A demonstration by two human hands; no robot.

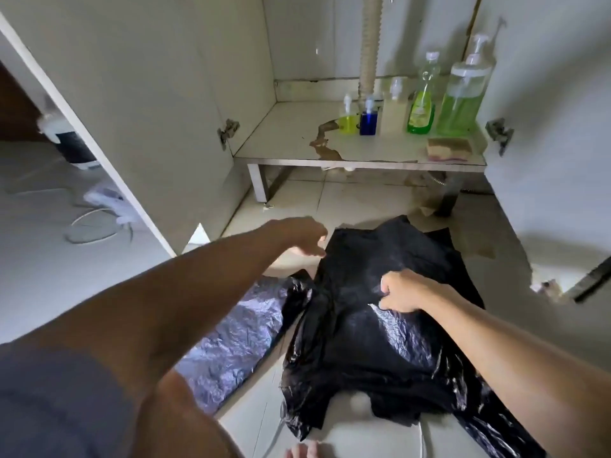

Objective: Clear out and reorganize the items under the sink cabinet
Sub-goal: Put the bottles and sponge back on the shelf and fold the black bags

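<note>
Head view: left hand (305, 238) pinches the black plastic bag (373, 325) at its far edge. Right hand (398, 292) grips its middle, fingers curled.

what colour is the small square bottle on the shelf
Blue, with a white pump top; the small square bottle shows in the head view.

No text is showing legibly anywhere; the label on the green bottle (420, 110), right of centre in the upper frame, is blurring out.
</note>
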